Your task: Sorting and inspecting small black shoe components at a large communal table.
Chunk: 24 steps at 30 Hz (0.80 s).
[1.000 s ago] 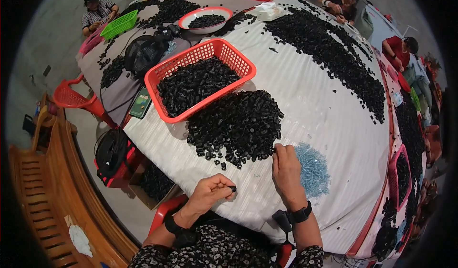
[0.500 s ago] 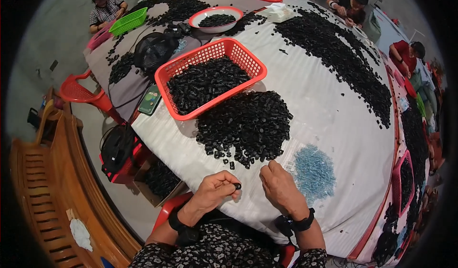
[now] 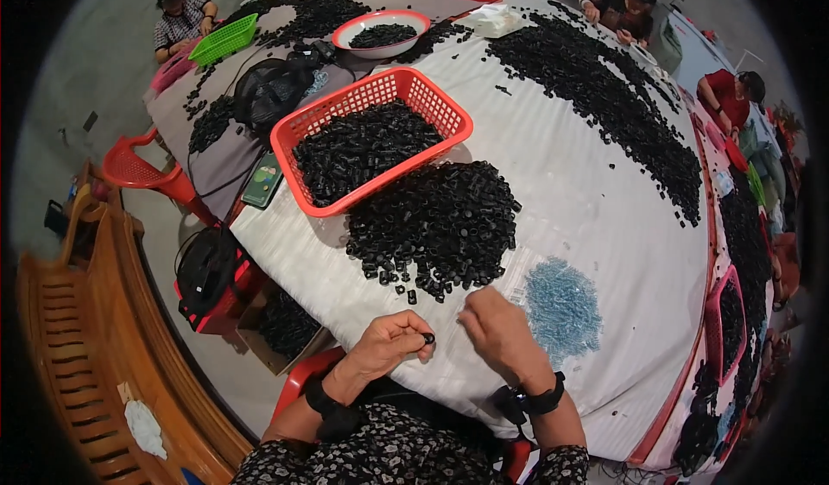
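Observation:
Between thumb and index finger, my left hand [image 3: 387, 347] pinches a small black cap-like part [image 3: 428, 338] above the near edge of the table. My right hand [image 3: 503, 334] is just to its right, fingers curled together; what they may hold is hidden. A heap of small black plastic caps [image 3: 445, 226] lies beyond both hands. Right of my right hand is a patch of tiny clear-blue pieces [image 3: 563, 308]. Behind the heap stands a red lattice basket [image 3: 456, 120] holding many black parts [image 3: 367, 152].
A white cloth [image 3: 596, 217] covers the table. Farther off are a red-rimmed basin [image 3: 380, 50], a green basket [image 3: 224, 40] and a long spread of black parts [image 3: 604, 96]. Several people work around the table. A wooden bench [image 3: 112, 312] and a red chair [image 3: 148, 174] are on the left.
My right hand has moved slightly left, its fingertips nearer my left hand. The left hand keeps its pinch on the black part. The whole view has shifted a little.

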{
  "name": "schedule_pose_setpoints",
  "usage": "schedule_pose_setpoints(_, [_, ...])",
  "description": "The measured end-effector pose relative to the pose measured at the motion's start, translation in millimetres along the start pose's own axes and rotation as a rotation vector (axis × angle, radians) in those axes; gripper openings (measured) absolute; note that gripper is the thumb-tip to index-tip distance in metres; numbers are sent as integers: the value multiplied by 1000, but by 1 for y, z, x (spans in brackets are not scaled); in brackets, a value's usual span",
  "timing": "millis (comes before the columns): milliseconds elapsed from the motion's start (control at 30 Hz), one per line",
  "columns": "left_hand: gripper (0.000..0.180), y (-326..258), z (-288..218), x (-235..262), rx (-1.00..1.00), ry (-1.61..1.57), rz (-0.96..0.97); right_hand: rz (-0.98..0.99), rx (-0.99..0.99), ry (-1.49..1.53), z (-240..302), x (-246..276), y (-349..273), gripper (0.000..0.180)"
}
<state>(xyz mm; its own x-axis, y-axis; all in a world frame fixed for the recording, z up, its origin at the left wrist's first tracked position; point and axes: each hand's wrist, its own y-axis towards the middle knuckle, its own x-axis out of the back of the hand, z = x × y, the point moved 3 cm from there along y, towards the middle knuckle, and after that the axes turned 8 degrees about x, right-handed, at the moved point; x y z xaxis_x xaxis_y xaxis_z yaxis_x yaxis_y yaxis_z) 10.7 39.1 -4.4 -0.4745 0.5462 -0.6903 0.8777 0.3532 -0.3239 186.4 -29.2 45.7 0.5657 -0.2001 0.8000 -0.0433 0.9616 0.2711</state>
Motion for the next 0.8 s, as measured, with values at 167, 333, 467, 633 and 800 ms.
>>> schedule_pose_setpoints(167, [11,6,7,9,6,17,150,-267,-226,-182,-28,19,-2,17])
schedule_pose_setpoints(333, [12,8,6,9,12,30,126,-215,-45,-246,-32,11,3,22])
schedule_pose_setpoints(467, [12,7,5,9,17,37,118,-199,-116,-262,-37,8,-3,17])
schedule_pose_setpoints(633, [12,7,5,7,30,33,123,-265,-44,-209,-19,9,4,19])
schedule_pose_setpoints(800, [12,8,7,7,45,10,123,-176,155,-115,-8,-19,12,29])
